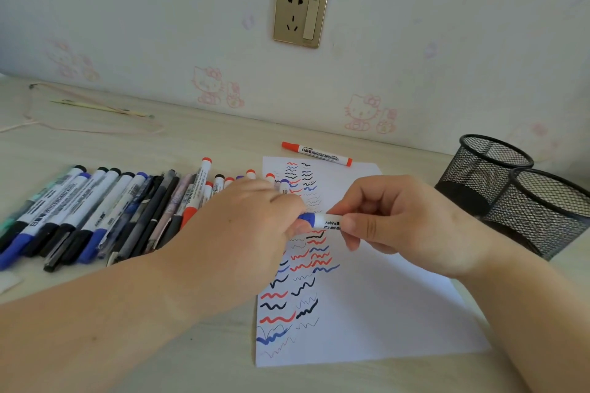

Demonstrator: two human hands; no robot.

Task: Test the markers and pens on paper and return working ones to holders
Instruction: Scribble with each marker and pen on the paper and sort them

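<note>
Home bedroom or study, cartoon-cat wallpaper (207, 84), gold wall socket (300, 14), pale wooden desk (198, 137)

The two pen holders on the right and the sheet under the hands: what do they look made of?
The pen holders look like black metal wire mesh with a matte finish: you can see through the open lattice, and each has a solid rim. The sheet looks like plain matte white paper, thin, lying flat, with ink squiggles on it.

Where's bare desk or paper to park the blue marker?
Free: the paper's blank right half, between the squiggles and the right hand; bare desk behind the marker row. Crowded: the row itself, left of the paper; two mesh holders fill the right edge.
</note>
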